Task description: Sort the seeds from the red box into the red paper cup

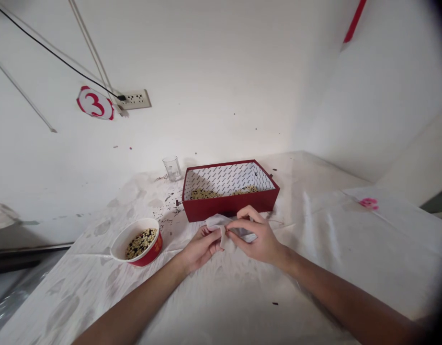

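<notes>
Both hands meet at a small, thin white pouch-like piece of cloth (pixel 216 221) just in front of a dark red box. My left hand (pixel 199 250) grips its left side between thumb and fingers. With thumb and forefinger pinched together, my right hand (pixel 259 240) holds the upper edge. Whether anything lies inside the cloth is hidden. The red box (pixel 230 207) has a white patterned lining, and beans or grains lie on its bottom. To the left, a red and white paper bowl (pixel 149 258) contains mixed black and pale yellow beans.
A clear drinking glass (pixel 173 169) stands behind, left of the box. Dark scraps (pixel 165 215) are scattered between bowl and box. A pale plastic-like cover (pixel 328 278) lies over the table. On the wall behind are a socket (pixel 136 99) with a black cable and a number 3 sign (pixel 96 103).
</notes>
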Demonstrator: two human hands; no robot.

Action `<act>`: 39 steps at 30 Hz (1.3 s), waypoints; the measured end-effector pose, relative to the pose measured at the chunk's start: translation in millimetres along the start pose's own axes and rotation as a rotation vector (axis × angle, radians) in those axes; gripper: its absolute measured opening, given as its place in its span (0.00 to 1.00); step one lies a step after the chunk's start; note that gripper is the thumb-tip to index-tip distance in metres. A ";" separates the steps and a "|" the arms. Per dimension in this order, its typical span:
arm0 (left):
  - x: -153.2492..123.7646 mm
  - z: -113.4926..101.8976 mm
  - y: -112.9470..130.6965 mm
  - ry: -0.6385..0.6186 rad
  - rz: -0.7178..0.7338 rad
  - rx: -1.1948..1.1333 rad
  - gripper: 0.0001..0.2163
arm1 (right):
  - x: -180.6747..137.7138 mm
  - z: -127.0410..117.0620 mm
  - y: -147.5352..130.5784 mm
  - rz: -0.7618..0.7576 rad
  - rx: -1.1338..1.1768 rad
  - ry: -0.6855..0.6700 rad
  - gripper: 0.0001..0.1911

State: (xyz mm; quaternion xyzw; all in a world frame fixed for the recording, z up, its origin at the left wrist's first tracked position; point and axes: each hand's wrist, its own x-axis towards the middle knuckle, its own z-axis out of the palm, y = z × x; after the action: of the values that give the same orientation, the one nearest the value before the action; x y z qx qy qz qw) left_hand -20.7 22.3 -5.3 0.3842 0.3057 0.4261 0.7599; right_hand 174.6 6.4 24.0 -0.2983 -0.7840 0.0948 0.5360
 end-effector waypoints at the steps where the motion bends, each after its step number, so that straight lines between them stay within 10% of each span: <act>1: 0.2 -0.6 -0.4 0.004 -0.007 0.008 0.10 | -0.4 1.2 0.9 0.002 -0.002 -0.007 0.09; 7: 0.6 -1.4 -0.1 0.116 -0.033 0.050 0.14 | -1.8 1.9 3.0 0.005 -0.012 0.030 0.09; 39: -5.5 6.5 3.3 -0.131 0.084 0.135 0.09 | -4.5 2.7 8.4 -0.029 -0.084 -0.090 0.14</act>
State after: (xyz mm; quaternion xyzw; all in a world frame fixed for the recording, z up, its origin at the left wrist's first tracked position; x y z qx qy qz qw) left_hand -19.3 16.5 1.6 0.4742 0.2670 0.4099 0.7320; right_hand 176.3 11.0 15.4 -0.3045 -0.8149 0.0674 0.4886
